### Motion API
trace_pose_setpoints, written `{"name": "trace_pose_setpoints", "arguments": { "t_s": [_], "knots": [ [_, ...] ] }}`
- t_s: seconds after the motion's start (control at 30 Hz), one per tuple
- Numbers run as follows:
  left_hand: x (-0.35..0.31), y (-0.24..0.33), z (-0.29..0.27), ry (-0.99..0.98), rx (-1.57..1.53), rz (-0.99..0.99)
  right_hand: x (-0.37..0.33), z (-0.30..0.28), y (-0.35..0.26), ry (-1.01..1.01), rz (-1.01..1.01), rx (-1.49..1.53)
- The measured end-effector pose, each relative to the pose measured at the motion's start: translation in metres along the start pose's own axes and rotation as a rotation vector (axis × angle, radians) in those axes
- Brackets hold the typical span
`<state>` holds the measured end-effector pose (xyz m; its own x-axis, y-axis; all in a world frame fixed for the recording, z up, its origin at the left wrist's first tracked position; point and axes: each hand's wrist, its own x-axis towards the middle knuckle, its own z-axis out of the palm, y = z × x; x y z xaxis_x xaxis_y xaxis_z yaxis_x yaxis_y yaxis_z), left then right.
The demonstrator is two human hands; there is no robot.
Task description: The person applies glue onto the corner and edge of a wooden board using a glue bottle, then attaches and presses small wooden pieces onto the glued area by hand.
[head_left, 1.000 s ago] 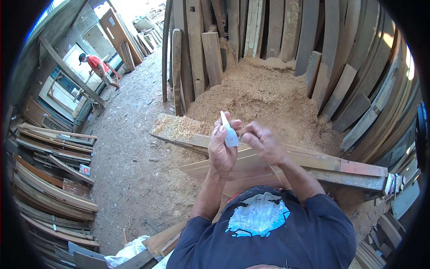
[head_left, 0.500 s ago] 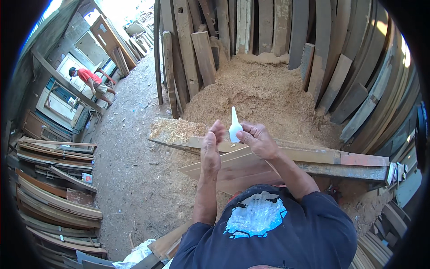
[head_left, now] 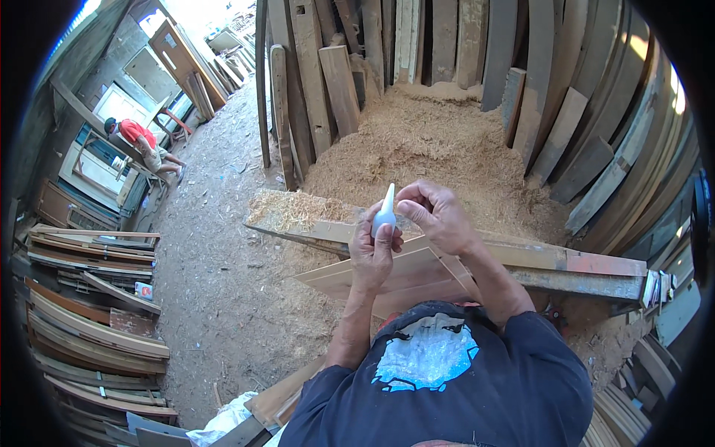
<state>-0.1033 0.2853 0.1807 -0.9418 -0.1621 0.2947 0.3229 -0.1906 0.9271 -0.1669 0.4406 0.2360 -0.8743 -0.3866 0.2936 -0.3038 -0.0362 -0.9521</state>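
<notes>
A small white squeeze bottle (head_left: pixel 383 219) with a long tapered nozzle stands upright in my left hand (head_left: pixel 372 253), whose fingers wrap round its rounded body. Close beside the nozzle, on its right, is my right hand (head_left: pixel 438 220). Its thumb and fingers are curled together in a pinch; what they hold, if anything, I cannot make out. Under both hands runs a long wooden beam (head_left: pixel 525 256), heaped with shavings at its left end. A flat brown wooden panel (head_left: pixel 395 277) leans on the near side of the beam, partly behind my forearms.
Sawdust (head_left: pixel 417 141) is piled beyond the beam. Upright planks (head_left: pixel 342 89) lean behind and to the right of it. Stacked boards (head_left: pixel 97 320) lie at the left. A person in a red shirt (head_left: pixel 138 135) bends over farther back on the left.
The white bottle has passed from my right hand into my left. My right hand has shifted up to beside its nozzle. The person in red has moved slightly left.
</notes>
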Motion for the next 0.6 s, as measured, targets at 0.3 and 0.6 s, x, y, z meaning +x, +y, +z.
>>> {"name": "trace_pose_setpoints", "arguments": {
  "t_s": [0.3,0.6],
  "knots": [
    [-0.006,0.01,0.0,-0.023,0.256,0.034,0.008,-0.004,-0.006,-0.199,0.06,-0.009],
    [-0.013,0.015,-0.011,-0.213,-0.375,-0.249,0.01,-0.002,-0.001,-0.357,-0.066,0.186]
  ]
}}
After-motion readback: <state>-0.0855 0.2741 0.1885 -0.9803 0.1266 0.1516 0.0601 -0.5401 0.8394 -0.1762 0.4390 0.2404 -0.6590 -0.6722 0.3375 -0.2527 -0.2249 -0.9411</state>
